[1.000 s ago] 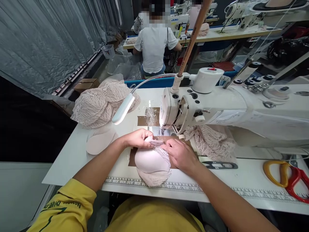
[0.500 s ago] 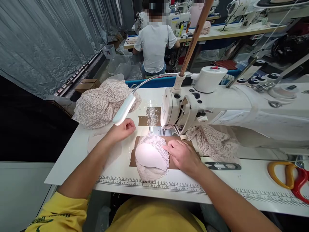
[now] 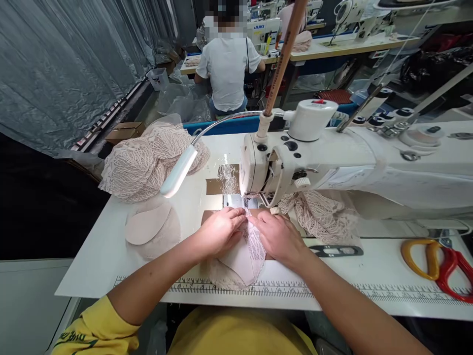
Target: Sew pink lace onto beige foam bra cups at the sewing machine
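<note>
My left hand [image 3: 220, 230] and my right hand [image 3: 276, 235] lie side by side on a pale foam cup covered with pink lace [image 3: 242, 261], just in front of the needle of a white sewing machine [image 3: 281, 167]. Both hands press the lace edge with fingers curled down onto it. The cup lies on a brown patch of the white table [image 3: 96, 256]. The fingertips meet close to the presser foot.
A heap of pink lace pieces [image 3: 148, 158] and flat foam cups [image 3: 148, 224] lie at the left. A lamp head [image 3: 179, 170] hangs over the table. More lace [image 3: 321, 214], black snips [image 3: 336, 250] and orange and red scissors [image 3: 439, 264] lie right. A person in white [image 3: 226, 69] sits ahead.
My left hand came back from under the lamp and landed on the cup beside my right hand. The cup has been pushed closer to the needle and flattened.
</note>
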Demonstrator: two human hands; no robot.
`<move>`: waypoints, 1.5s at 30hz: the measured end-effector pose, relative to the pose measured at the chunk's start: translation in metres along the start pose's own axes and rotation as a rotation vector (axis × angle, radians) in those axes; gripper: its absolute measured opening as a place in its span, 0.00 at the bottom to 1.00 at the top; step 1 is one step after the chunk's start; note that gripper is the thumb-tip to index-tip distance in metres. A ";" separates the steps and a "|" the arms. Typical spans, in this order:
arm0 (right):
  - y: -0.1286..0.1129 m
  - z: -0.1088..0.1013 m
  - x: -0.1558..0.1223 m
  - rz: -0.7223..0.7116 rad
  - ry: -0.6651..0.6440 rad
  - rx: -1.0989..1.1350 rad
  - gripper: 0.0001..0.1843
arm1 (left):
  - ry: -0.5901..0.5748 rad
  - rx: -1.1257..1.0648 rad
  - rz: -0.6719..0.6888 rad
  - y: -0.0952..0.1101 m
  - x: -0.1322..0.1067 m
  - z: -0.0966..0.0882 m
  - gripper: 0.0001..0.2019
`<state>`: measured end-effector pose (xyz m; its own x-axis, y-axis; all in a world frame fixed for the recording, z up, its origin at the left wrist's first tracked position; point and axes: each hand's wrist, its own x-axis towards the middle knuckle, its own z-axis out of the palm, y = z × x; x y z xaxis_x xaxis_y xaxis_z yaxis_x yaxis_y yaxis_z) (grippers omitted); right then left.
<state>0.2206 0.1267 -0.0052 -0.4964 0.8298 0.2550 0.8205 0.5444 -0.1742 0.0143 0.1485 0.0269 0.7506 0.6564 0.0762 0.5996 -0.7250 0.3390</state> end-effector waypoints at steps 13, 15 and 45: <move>-0.010 -0.002 0.012 0.104 -0.076 -0.088 0.19 | -0.081 0.161 0.044 -0.023 0.014 -0.002 0.23; -0.012 -0.003 0.013 0.117 -0.098 -0.084 0.21 | -0.082 0.172 0.085 -0.029 0.017 -0.003 0.23; -0.018 -0.027 -0.022 -0.007 -0.228 0.142 0.21 | 0.141 0.020 -0.015 -0.002 -0.016 0.010 0.09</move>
<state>0.2242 0.0956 0.0176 -0.5664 0.8232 0.0389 0.7767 0.5490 -0.3087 0.0042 0.1377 0.0159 0.6963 0.6886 0.2025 0.6166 -0.7183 0.3223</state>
